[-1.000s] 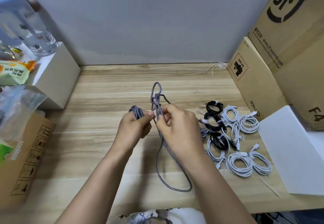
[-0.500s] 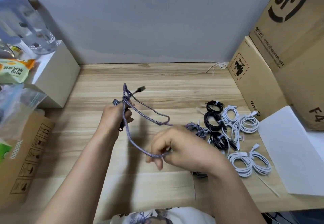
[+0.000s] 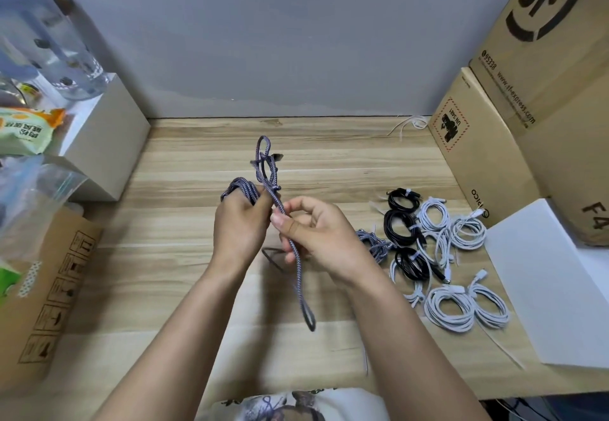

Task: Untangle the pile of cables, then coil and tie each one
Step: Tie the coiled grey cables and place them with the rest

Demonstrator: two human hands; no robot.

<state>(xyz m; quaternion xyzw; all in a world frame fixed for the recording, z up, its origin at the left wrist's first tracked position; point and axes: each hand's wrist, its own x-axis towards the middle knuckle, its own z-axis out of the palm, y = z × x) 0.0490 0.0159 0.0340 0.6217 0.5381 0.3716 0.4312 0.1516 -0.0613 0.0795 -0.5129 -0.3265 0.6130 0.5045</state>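
Now your left hand [image 3: 239,229] grips coiled loops of the braided cable [image 3: 298,269] at frame centre, while your right hand [image 3: 324,237] pinches its hanging strand above the tabletop [image 3: 164,256].

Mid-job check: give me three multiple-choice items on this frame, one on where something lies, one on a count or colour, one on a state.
1. Where do the finished coils lie?
A. right of the hands
B. left of the hands
C. inside a carton

2. How many black coils show?
A. one
B. three
C. six

3. The braided cable is:
A. flat on the table
B. tied and set aside
C. held in both hands

Answers: 1 A, the white coils and black ones sit on the table to the right. 2 B, three black rings in a column. 3 C, the left hand grips its loops while the right hand pinches the hanging strand.
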